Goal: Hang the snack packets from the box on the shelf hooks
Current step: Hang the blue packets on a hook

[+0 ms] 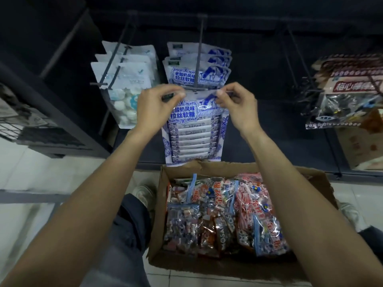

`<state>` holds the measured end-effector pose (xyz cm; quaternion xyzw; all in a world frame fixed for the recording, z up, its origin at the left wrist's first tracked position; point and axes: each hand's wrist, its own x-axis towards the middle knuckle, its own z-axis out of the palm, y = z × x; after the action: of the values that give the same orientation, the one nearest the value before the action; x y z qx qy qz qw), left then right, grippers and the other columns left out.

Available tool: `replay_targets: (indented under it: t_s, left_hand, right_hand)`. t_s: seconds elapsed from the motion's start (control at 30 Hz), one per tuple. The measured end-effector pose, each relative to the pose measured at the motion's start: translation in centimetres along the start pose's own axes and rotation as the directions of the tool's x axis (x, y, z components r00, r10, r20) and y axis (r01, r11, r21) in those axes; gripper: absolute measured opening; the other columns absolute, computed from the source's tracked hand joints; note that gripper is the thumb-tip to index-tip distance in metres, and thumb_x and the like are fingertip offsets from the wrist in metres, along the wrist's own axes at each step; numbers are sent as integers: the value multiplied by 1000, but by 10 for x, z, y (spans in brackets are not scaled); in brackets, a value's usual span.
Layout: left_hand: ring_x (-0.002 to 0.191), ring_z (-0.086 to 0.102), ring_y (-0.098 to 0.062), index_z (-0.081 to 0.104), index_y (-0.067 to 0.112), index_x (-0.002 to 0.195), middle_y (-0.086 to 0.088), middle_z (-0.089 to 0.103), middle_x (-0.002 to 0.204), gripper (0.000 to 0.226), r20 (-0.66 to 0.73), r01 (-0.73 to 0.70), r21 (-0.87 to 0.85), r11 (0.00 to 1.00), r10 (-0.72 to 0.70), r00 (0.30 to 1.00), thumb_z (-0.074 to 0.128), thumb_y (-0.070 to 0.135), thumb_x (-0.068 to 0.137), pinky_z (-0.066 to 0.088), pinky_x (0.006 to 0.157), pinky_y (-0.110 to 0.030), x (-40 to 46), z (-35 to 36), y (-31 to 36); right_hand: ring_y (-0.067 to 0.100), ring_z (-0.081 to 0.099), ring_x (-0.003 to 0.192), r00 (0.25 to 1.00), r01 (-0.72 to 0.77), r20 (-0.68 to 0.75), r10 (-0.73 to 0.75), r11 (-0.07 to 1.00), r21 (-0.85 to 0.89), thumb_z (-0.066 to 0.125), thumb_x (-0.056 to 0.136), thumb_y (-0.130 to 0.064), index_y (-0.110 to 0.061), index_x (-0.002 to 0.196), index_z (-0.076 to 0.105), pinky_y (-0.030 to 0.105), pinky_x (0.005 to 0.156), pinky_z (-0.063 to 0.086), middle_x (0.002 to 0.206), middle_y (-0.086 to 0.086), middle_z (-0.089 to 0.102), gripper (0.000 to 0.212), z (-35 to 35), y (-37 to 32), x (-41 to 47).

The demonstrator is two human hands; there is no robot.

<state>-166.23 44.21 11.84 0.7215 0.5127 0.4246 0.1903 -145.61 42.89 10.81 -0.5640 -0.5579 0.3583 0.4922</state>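
A blue-and-white candy packet [193, 133] hangs down in front of me, its top edge level with the tip of the middle shelf hook [198, 56]. My left hand [158, 106] pinches its top left corner and my right hand [235, 104] pinches its top right corner. Behind it, three matching packets [215, 74] hang on that same hook. Below, an open cardboard box [157, 204] on the floor holds several clear snack packets [223, 216].
White packets [126, 83] hang on the hook to the left. Brown and clear packets [350, 96] hang on the right hook, with an empty hook [298, 59] between. A dark shelf frame [47, 112] stands at left. My legs and shoes [143, 193] are beside the box on the tiled floor.
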Motion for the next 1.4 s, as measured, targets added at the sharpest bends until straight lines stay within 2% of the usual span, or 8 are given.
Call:
replay_targets:
  t_s: [0.13, 0.53, 0.7, 0.87, 1.0, 1.1, 1.2, 1.4]
  left_hand:
    - [92, 66, -8, 73, 21, 103, 11, 69, 96, 23, -5, 20, 6, 1000, -20, 1000, 65, 35, 87, 53, 87, -32, 13, 0, -8]
    - [80, 68, -17, 76, 12, 93, 0, 73, 89, 19, 9, -274, 102, 956, 275, 962, 66, 28, 87, 53, 78, -44, 11, -1, -15]
    - [70, 68, -15, 76, 11, 92, -3, 73, 82, 13, 37, -528, 174, 831, 530, 847, 67, 21, 90, 55, 52, -33, 4, -12, -5]
    - [68, 67, -17, 76, 9, 90, -4, 72, 80, 11, -32, -640, 236, 731, 664, 747, 68, 17, 89, 54, 52, -33, 3, -29, 3]
    - [73, 66, -18, 75, 13, 90, -2, 72, 81, 15, 66, -502, 189, 844, 500, 864, 65, 25, 91, 54, 60, -36, 1, -28, -8]
    - [87, 65, -18, 74, 21, 92, 3, 72, 88, 20, 166, -166, 259, 951, 125, 978, 63, 38, 87, 50, 72, -33, -3, -13, -19]
    - [91, 65, -15, 71, 26, 93, 7, 71, 90, 13, 171, 115, 187, 976, -148, 974, 66, 36, 86, 50, 80, -31, 2, -2, -23]
    - [85, 61, -7, 62, 33, 83, 17, 64, 82, 6, 134, 193, 23, 981, -195, 972, 66, 35, 87, 44, 75, -23, 17, 5, -22]
  right_hand:
    - [14, 66, 75, 1000, 1, -20, -1, 1000, -21, 64, 91, -19, -25, 78, 60, 36, 80, 57, 82, 4, 68, 15, 8, -4, 16]
    - [25, 63, 85, 978, 160, -130, -163, 986, -38, 61, 93, -26, -27, 85, 57, 41, 76, 51, 90, 11, 64, 8, 7, 8, -9]
    - [29, 62, 88, 970, 203, -125, -208, 978, -51, 59, 94, -23, -26, 89, 58, 44, 78, 51, 92, 14, 63, 6, -2, 2, -24]
    - [27, 61, 85, 942, 303, -147, -302, 953, -14, 60, 94, -20, -23, 90, 59, 31, 74, 49, 91, 15, 62, 6, -2, -17, -33]
    - [24, 61, 85, 967, 234, -99, -234, 972, -12, 61, 94, -20, -15, 90, 61, 33, 75, 50, 90, 14, 63, 6, 7, 3, -39]
    - [24, 63, 83, 994, 83, -62, -88, 994, -67, 60, 94, -24, -17, 86, 61, 40, 76, 52, 86, 10, 65, 11, 20, 23, -30]
    - [15, 61, 76, 994, -16, -111, 8, 997, -74, 58, 93, -24, -19, 77, 58, 29, 74, 49, 76, 1, 64, 17, 29, 22, -13]
    - [6, 52, 64, 983, -79, -168, 69, 995, -54, 58, 94, -26, -24, 71, 53, 22, 65, 45, 64, -13, 56, 23, 29, 13, 8]
